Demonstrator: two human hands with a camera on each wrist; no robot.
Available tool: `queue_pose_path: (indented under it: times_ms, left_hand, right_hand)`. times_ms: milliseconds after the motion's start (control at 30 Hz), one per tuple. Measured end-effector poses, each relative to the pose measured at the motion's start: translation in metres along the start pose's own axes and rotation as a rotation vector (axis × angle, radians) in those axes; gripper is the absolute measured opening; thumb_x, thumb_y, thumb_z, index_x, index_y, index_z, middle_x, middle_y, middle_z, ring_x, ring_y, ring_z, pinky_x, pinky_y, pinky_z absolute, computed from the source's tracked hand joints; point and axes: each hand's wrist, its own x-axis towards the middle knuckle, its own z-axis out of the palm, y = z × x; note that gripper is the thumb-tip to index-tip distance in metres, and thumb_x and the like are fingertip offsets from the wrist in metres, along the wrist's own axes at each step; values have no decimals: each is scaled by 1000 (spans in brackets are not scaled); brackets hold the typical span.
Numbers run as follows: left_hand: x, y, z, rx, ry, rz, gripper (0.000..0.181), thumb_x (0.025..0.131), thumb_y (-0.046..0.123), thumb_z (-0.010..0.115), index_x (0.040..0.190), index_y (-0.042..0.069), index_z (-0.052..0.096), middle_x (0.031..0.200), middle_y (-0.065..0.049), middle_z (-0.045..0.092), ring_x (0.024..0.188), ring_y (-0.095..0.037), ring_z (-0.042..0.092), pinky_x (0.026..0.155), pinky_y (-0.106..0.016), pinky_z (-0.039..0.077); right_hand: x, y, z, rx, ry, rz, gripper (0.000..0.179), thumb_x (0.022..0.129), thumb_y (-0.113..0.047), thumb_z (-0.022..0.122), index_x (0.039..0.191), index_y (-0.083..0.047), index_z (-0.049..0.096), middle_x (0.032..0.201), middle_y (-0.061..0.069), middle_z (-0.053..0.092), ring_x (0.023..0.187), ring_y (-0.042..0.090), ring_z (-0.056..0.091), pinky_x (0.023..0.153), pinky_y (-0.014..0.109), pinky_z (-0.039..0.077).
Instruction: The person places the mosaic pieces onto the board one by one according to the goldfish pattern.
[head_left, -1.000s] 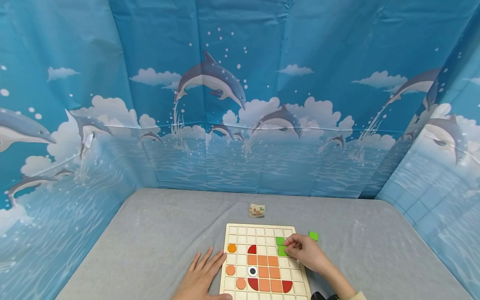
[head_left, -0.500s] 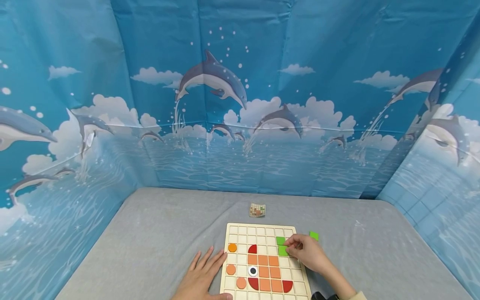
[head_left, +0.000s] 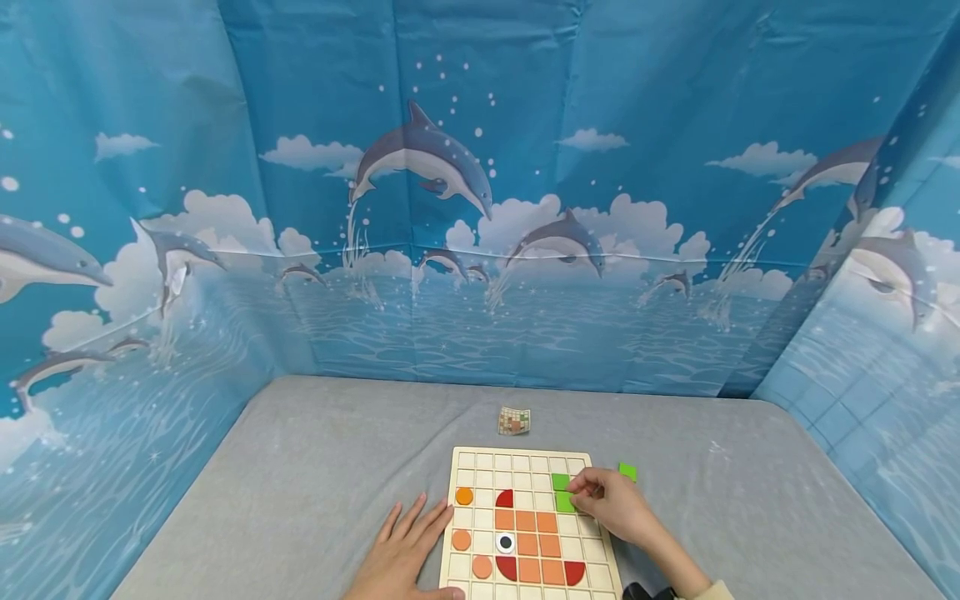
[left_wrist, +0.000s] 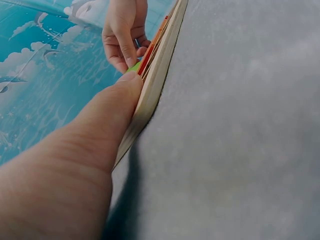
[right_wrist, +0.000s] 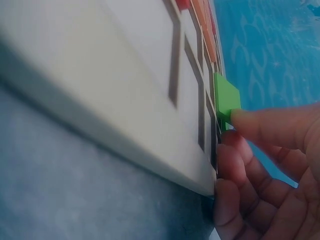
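Note:
On the grey surface lies a pale wooden grid board (head_left: 522,461) bearing several coloured tiles. My right hand (head_left: 613,507) is at its right side, thumb and fingertips pinching the edge of a green square tile (head_left: 564,502). In the right wrist view that green tile (right_wrist: 226,97) stands a little proud of the grid, thumb at its corner. Just behind it sits another green square (head_left: 560,482). My left hand (head_left: 401,552) lies with fingers spread along the board's left edge, fingertips at the rim and thumb reaching onto the near part.
Orange squares (head_left: 527,545), red quarter-circles (head_left: 574,572), a black-and-white eye disc (head_left: 506,542) and orange discs (head_left: 464,496) occupy other cells. A loose green square (head_left: 627,472) lies right of the board. Behind it is a small patterned card (head_left: 514,421). A dolphin-print curtain (head_left: 480,208) encloses the surface.

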Motion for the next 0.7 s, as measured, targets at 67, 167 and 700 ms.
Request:
queue_pose_path:
  times_ms: [67, 167, 700]
  left_hand:
    - [0, 0, 0, -8, 0, -2, 94, 78, 77, 47, 150, 18, 33, 150, 1, 34, 138, -31, 25, 106, -56, 18]
    - [-1, 1, -1, -10, -5, -6, 94, 79, 77, 47, 150, 18, 32, 150, 1, 33, 138, -31, 24, 106, -56, 18]
    - [0, 2, -2, -18, -23, -20, 95, 78, 78, 46, 150, 18, 32, 151, 1, 32, 139, -31, 23, 107, -56, 16]
  right_hand:
    - [0, 0, 0, -3, -2, 1, 5, 84, -5, 70, 88, -7, 68, 71, -1, 58, 59, 13, 51, 51, 26, 43]
    - [1, -1, 0, -12, -5, 7, 5, 84, -6, 71, 88, -7, 68, 71, -2, 58, 59, 13, 51, 51, 27, 43]
    - [2, 0, 1, -57, -1, -10, 5, 82, -7, 73, 85, -7, 69, 69, -3, 57, 61, 14, 52, 53, 27, 43]
